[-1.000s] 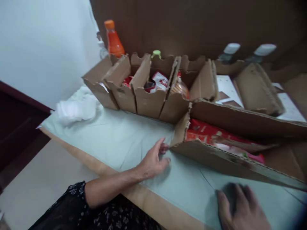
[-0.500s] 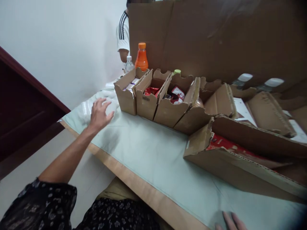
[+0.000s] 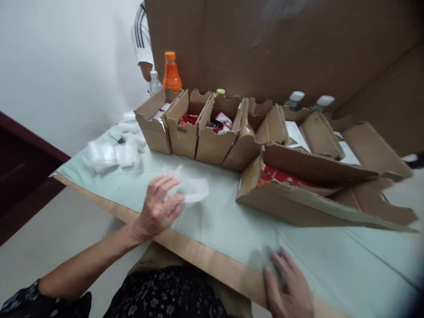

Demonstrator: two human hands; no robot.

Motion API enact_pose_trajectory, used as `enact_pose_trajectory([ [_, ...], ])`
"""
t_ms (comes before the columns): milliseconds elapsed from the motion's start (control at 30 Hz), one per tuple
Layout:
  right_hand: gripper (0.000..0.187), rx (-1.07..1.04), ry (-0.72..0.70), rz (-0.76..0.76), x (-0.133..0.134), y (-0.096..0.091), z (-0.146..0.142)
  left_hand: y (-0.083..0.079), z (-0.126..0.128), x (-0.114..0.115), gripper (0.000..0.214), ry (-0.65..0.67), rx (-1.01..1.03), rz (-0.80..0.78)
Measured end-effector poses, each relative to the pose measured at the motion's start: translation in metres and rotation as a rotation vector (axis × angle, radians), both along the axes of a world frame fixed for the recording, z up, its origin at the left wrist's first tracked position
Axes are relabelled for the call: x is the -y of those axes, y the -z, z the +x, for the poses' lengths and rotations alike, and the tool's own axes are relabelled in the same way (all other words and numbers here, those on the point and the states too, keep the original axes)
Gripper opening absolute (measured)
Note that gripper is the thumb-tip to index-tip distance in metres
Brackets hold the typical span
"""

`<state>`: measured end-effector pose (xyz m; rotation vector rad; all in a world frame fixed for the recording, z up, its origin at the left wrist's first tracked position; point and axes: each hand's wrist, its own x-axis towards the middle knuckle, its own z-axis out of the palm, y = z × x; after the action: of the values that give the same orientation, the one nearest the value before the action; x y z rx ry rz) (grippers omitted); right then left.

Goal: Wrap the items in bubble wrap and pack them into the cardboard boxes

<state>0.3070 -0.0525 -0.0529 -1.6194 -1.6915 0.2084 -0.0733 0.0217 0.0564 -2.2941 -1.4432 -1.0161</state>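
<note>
Left hand (image 3: 158,208) now pinches a clear plastic bag (image 3: 196,191) over the table (image 3: 228,232), left of the long cardboard bin (image 3: 291,205); half a second ago it was open by the far-left plastic stack (image 3: 114,155). One bag's in hand. Right hand (image 3: 289,282) loosely open, near edge.

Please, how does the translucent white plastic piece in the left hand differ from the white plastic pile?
The translucent white plastic piece is in the left hand; the white plastic pile lies on the pale green cloth. The piece looks smaller, the pile bulkier. Both look whitish.
</note>
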Motion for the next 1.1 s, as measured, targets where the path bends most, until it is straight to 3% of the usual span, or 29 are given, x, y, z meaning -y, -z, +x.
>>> enact_pose_trajectory([
  [133, 0.031, -0.019, -0.131, 0.011, -0.003, -0.034, -0.056, 0.04, 0.029, 0.044, 0.048, 0.119, -0.057, -0.283],
  [200, 0.03, -0.094, -0.149, -0.013, -0.006, -0.041, -0.073, 0.049, 0.029, 0.064, 0.061, 0.136, -0.021, -0.336],
  [300, 0.033, -0.172, -0.166, -0.071, -0.013, -0.046, -0.087, 0.048, 0.023, 0.084, 0.069, 0.146, 0.031, -0.345],
  [400, 0.047, -0.206, -0.217, -0.162, -0.022, -0.048, -0.1, 0.046, 0.019, 0.091, 0.068, 0.076, 0.074, -0.311],
  [533, 0.072, -0.253, -0.253, -0.298, -0.038, -0.049, -0.128, 0.053, 0.018, 0.087, 0.065, -0.125, 0.187, -0.203],
  [633, 0.063, -0.274, -0.214, -0.355, -0.05, -0.049, -0.146, 0.06, 0.016, 0.081, 0.055, -0.2, 0.275, -0.212],
  [733, 0.046, -0.33, -0.178, -0.308, -0.057, -0.049, -0.146, 0.061, 0.013, 0.075, 0.045, -0.163, 0.355, -0.225],
  [833, 0.043, -0.361, -0.131, -0.248, -0.058, -0.05, -0.127, 0.06, 0.011, 0.069, 0.039, -0.121, 0.374, -0.229],
  [1000, 0.054, -0.134, -0.139, -0.291, -0.051, -0.047, -0.091, 0.062, 0.007, 0.06, 0.038, -0.076, 0.302, -0.186],
  [1100, 0.036, -0.097, -0.213, -0.182, -0.049, -0.049, -0.091, 0.051, 0.003, 0.052, 0.019, -0.098, 0.296, -0.201],
])
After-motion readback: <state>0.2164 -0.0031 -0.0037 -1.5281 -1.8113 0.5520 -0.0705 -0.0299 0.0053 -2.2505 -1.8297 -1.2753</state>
